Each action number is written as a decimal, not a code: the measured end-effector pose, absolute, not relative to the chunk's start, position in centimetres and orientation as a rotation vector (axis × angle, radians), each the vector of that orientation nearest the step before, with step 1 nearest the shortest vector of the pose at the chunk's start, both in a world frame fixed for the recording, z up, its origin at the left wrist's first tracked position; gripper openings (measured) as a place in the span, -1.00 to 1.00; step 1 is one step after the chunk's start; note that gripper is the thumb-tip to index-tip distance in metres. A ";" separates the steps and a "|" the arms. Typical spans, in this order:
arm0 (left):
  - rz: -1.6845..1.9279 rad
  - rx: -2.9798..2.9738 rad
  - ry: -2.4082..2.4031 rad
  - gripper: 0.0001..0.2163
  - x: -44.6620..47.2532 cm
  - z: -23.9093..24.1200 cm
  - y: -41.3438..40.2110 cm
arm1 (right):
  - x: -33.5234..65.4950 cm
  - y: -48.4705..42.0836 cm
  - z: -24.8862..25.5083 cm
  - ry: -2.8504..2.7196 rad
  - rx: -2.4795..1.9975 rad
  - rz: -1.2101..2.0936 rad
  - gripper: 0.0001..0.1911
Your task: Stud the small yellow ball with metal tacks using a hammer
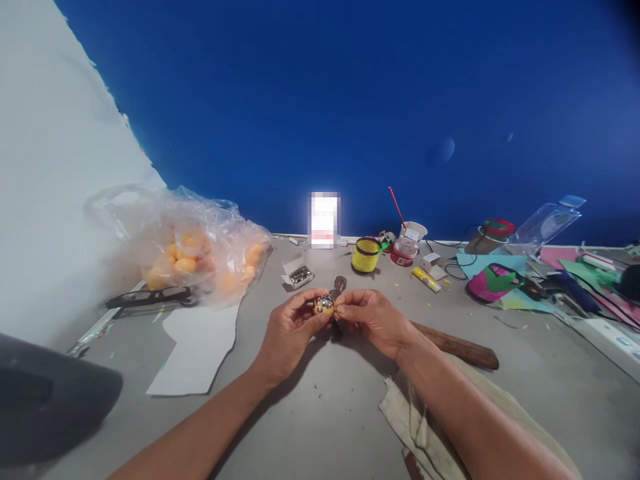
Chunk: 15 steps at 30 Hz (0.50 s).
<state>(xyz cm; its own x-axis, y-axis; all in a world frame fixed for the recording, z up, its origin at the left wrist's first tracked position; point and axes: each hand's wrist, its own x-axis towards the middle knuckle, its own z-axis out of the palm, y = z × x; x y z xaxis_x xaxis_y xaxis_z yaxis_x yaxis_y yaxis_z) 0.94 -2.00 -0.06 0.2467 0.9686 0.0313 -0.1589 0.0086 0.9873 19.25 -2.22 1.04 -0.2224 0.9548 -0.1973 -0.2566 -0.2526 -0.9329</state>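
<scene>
My left hand (295, 323) is closed around a small orange-yellow ball (323, 305) studded with shiny silver metal pieces. At the ball's right side, my right hand (373, 317) has thumb and forefinger pinched together; what sits between the tips is too small to make out. Beneath both hands lies a hammer, its dark metal head (339, 285) partly showing beyond the fingers. Its wooden handle (463, 345) runs out to the right under my right wrist. Just beyond my left hand stands an opened small white box (299, 276) of small shiny metal pieces.
A clear plastic bag (200, 233) of orange balls sits at left, near black-framed glasses (150, 297) and white paper (200, 347). A yellow cup (365, 256) and glue stick (426, 279) stand farther back. Cloth (425, 427) lies under my right forearm; a power strip (607, 340) is at right.
</scene>
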 end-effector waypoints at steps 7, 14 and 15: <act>1.141 1.217 0.940 -0.55 0.9 -0.1 -2.2 | 18.9 -2.4 1.3 -1.007 -1.039 1.597 -0.66; 1.241 1.266 1.000 -0.63 1.0 0.1 -2.8 | 18.2 -2.8 1.6 -1.044 -1.026 1.471 -0.68; 1.253 1.267 0.999 -0.63 1.0 0.1 -2.9 | 18.0 -2.9 1.5 -1.044 -1.031 1.450 -0.69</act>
